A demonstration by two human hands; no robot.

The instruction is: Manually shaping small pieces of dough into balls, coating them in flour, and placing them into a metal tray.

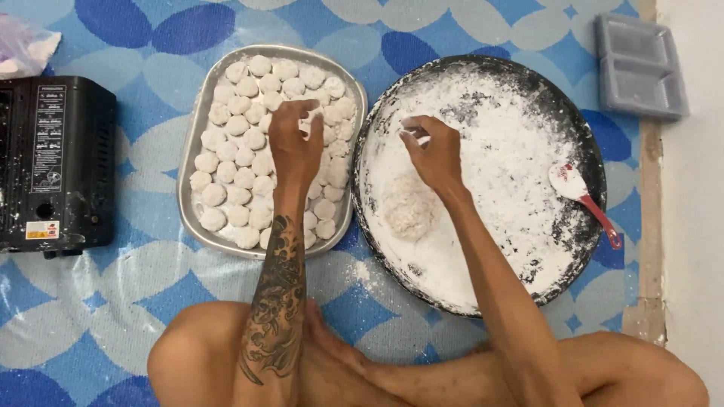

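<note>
Two hands worked over a blue patterned mat (113, 286). Far left sat a black appliance (53, 162). Next, a metal tray (190, 151) packed with rows of small white dough balls (226, 173) — the left hand (294, 143) hovered above them, fingers curled down, apparently pinching one ball, though the grip was partly hidden. Right of it, a round dark pan (584, 136) dusted with flour held a dough lump (409, 207); the right hand (431, 154) pinched a small white piece above the flour. A red-handled spoon (584, 197) lay in the pan — a grey container (639, 66) sat far right.
</note>
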